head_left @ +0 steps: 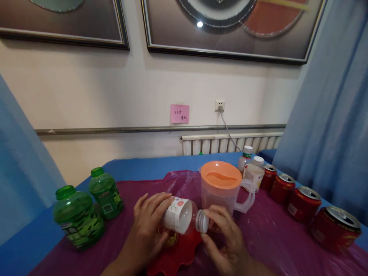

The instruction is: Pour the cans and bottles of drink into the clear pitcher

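While the purple sheet [273, 230] covers the table, the clear pitcher [218, 191] stands just behind the hands with its orange lid [220, 174] seated. The small labelled bottle [179, 215] is held on its side above the sheet, wrapped by the left hand [148, 226]. Its white cap [202, 221] is pinched by the right hand [227, 237] and appears still on the neck, so opening seems unfinished. The label print cannot be read, the bottle's contents cannot be judged, and both forearms are cut off.
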Demonstrator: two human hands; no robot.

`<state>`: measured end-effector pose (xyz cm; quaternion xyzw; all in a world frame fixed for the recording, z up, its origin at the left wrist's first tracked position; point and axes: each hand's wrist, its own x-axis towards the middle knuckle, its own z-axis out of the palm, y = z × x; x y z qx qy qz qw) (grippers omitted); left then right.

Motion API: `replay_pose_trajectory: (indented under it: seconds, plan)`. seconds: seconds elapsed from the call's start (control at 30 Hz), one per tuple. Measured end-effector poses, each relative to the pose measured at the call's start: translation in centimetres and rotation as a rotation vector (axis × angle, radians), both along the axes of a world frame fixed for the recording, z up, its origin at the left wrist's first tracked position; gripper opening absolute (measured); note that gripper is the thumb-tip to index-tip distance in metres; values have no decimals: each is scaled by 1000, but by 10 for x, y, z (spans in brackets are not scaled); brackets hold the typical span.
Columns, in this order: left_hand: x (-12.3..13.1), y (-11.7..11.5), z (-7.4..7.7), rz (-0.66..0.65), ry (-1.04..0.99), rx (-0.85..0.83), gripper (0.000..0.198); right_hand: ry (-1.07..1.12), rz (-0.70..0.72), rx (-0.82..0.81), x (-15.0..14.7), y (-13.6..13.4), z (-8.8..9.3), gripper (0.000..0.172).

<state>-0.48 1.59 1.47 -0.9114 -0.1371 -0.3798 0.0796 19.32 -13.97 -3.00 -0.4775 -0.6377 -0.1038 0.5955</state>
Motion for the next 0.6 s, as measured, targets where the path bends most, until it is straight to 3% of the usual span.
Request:
replay_pose_trajectory:
  seconds: [0.13, 0.3, 0.6]
  plan:
    - [-1, 0, 0, -5, 19, 39, 57, 20, -15, -4, 1, 0, 1, 59]
    - [-2, 1, 0, -14, 30, 59, 60, 36, -6, -91, 1, 0, 1, 36]
    - [-3, 1, 1, 2, 51, 36, 63, -34, -43, -98, 0, -2, -8, 50]
